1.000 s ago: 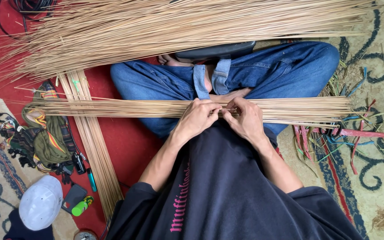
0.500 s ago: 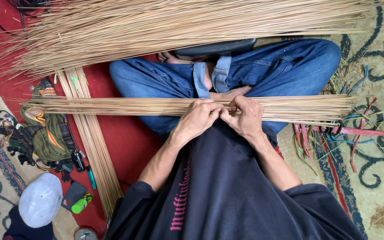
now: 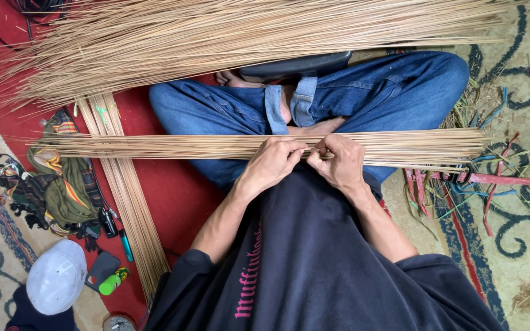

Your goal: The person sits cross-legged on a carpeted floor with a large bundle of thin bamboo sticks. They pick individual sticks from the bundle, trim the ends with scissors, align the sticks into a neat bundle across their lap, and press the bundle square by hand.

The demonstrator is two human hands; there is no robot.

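Two hands (image 3: 274, 164) (image 3: 338, 164), one flat bundle of thin sticks (image 3: 154, 146), one white cap (image 3: 56, 285), one green lighter (image 3: 113, 282).

Thin bundle of straight tan reed sticks (image 3: 154, 146) lies across mid-frame, over the crossed legs in blue denim jeans (image 3: 394, 92). Left hand (image 3: 272, 162) and right hand (image 3: 338, 160) sit side by side on the bundle at centre frame. Large loose heap of tan reed sticks (image 3: 216, 37) spans the upper frame, behind the legs. Flat strip of bound tan sticks (image 3: 131, 202) runs down the left, under the bundle's left part. Left of that strip: crumpled striped cloth (image 3: 56, 184); below it, at lower left, round white cap (image 3: 56, 277). Scattered coloured plastic strips (image 3: 486, 184) lie at right on the patterned carpet (image 3: 522, 245).
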